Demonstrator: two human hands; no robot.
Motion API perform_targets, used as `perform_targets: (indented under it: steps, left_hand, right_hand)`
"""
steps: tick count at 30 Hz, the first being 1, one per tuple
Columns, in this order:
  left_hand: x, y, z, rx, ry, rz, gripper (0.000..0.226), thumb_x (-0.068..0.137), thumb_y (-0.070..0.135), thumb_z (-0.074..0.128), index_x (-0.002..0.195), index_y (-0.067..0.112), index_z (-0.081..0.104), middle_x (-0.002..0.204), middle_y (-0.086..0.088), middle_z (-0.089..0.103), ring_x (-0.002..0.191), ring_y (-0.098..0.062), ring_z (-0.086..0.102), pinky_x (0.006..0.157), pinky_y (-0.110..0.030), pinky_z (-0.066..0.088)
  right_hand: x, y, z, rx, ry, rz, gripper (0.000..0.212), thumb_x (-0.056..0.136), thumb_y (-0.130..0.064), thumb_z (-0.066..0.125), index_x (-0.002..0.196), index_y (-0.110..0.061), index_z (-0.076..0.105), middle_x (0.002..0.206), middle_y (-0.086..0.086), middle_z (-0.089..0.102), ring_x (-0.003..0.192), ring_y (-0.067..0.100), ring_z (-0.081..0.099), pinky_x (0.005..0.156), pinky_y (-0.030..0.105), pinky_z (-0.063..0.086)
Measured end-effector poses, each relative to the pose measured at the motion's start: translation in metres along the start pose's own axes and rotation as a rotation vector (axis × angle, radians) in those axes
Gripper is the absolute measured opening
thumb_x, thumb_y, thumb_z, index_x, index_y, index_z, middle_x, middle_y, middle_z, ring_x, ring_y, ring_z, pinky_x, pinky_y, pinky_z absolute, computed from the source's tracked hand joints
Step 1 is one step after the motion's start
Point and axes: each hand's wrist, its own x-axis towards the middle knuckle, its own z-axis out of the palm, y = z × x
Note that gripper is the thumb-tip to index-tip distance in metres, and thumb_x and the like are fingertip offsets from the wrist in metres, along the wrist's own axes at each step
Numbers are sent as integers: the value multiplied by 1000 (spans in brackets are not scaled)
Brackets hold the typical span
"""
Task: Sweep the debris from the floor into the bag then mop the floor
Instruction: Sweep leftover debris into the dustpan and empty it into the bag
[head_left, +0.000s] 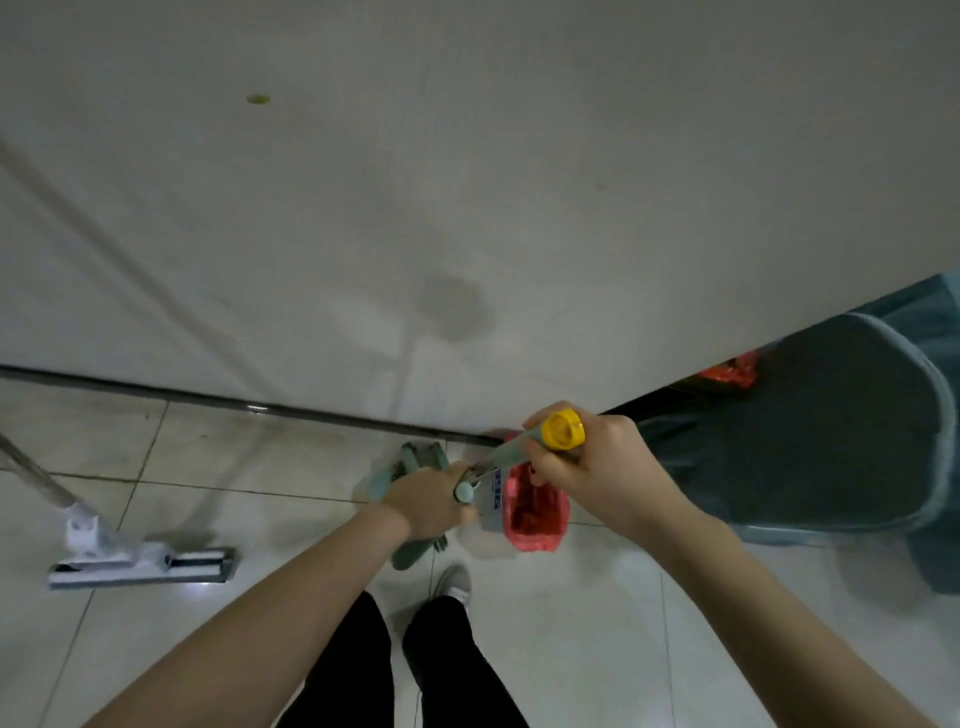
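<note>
My right hand (597, 467) grips the top of a broom handle (506, 454), just below its yellow end cap (562, 429). My left hand (428, 501) grips a second, green-capped handle (464, 492) of the green dustpan (415, 462), whose body lies partly hidden under my hand and forearm. A red plastic bag (535, 512) stands open on the tiled floor (260, 452), just below my right hand. The broom's head is hidden. A white flat mop (143, 564) lies on the floor at the left, its pole (31, 473) running up and to the left.
A pale wall (467, 182) rises directly ahead, meeting the floor at a dark baseboard line (208, 397). A grey-blue bin with a dark liner (841, 426) stands at the right, with red material (727, 374) behind it. My legs and a white shoe (454, 579) are below.
</note>
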Motion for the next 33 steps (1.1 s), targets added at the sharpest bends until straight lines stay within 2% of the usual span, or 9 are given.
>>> perform_targets:
  steps: [4, 8, 13, 16, 19, 23, 26, 30, 33]
  left_hand:
    - [1, -11, 5, 99, 108, 49, 67, 86, 40, 54, 147, 33, 28, 115, -14, 66, 106, -35, 62, 83, -39, 50]
    - [6, -23, 3, 189, 281, 138, 67, 72, 41, 68, 136, 33, 49, 106, -10, 57, 99, -33, 59, 76, -41, 53]
    - [17, -24, -10, -151, 94, 297, 59, 74, 8, 63, 131, 18, 50, 129, -7, 53, 119, -25, 52, 100, -40, 43]
    - [20, -24, -14, -159, 107, 281, 44, 72, 10, 56, 116, 17, 54, 108, -4, 64, 98, -26, 62, 85, -40, 50]
    - [21, -28, -15, -148, 169, 287, 43, 70, 16, 53, 112, 13, 58, 103, -7, 67, 92, -29, 63, 78, -39, 50]
    - [20, -25, -22, -93, 228, 274, 29, 74, 7, 59, 103, 9, 58, 95, -10, 63, 87, -29, 59, 67, -29, 39]
    - [16, -26, -26, -71, 205, 290, 22, 71, 10, 55, 93, 12, 56, 86, -10, 64, 80, -33, 59, 65, -34, 44]
    - [16, -32, -23, 7, 180, 321, 34, 69, 15, 52, 101, 9, 61, 86, -13, 66, 78, -35, 61, 64, -41, 50]
    - [19, -32, -25, 38, 141, 356, 24, 69, 13, 54, 93, 9, 58, 81, -16, 65, 74, -38, 61, 61, -42, 50]
  right_hand:
    - [-10, -13, 7, 74, -16, -28, 36, 79, -46, 57, 97, -18, 68, 79, -4, 72, 74, 11, 70, 71, 38, 57]
    - [-11, -21, 14, 109, 17, -67, 41, 80, -50, 54, 97, -15, 69, 81, -4, 70, 73, 10, 68, 69, 37, 56]
    - [-7, -28, 16, 118, 54, -47, 38, 82, -48, 56, 97, -16, 69, 82, -5, 69, 76, 11, 66, 68, 36, 56]
    - [2, -31, 20, 130, 112, -18, 26, 82, -35, 61, 93, -12, 70, 76, -1, 70, 72, 13, 66, 66, 38, 54]
    - [8, -33, 23, 135, 134, -7, 25, 82, -34, 61, 92, -13, 70, 75, -1, 70, 70, 13, 65, 65, 39, 53]
    - [14, -27, 22, 188, 111, 30, 21, 84, -34, 59, 92, -17, 68, 73, -2, 70, 69, 13, 68, 64, 42, 56]
    - [14, -26, 22, 204, 111, 35, 20, 83, -34, 59, 89, -17, 68, 70, -2, 70, 66, 14, 68, 62, 42, 55]
    - [8, -28, 27, 155, 140, -1, 26, 81, -39, 57, 87, -16, 68, 73, 0, 70, 71, 15, 66, 65, 40, 54]
    - [4, -24, 30, 100, 158, 19, 28, 82, -45, 56, 90, -21, 67, 77, 0, 70, 74, 15, 66, 68, 40, 54]
